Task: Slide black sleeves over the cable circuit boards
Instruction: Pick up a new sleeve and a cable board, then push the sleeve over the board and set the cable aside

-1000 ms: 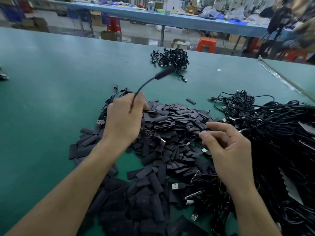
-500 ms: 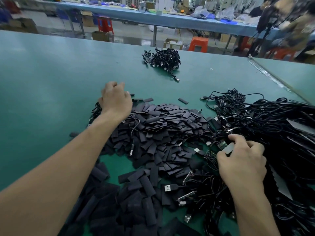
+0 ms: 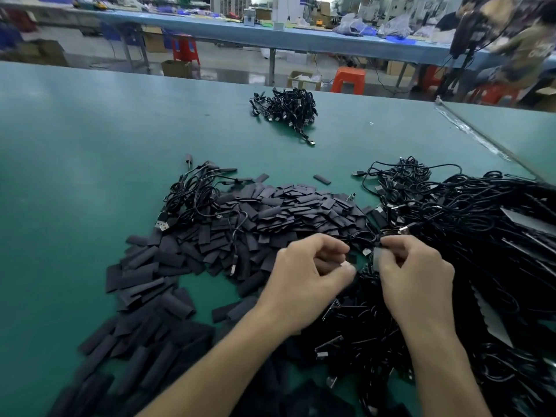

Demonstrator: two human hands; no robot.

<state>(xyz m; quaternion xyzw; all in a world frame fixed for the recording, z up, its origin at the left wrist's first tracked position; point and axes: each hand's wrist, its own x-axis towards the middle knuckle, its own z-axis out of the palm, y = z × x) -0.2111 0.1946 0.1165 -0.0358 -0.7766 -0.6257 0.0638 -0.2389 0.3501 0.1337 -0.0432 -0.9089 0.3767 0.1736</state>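
Note:
A broad heap of flat black sleeves covers the middle of the green table. A big tangle of black cables with small circuit boards lies to its right. My left hand hovers over the heap's near right edge, thumb and fingers pinching a black sleeve. My right hand is just beside it, pinching the circuit board end of a cable. The two hands almost meet; motion blur hides whether sleeve and board touch.
A small bundle of cables lies at the far middle of the table. A few cables with USB plugs rest on the heap's left side. More sleeves spill toward the near left. A taped seam runs along the right.
My left hand came back from the heap's far left to its near right edge and now pinches a sleeve. My right hand lifted a board end out of the tangle toward it.

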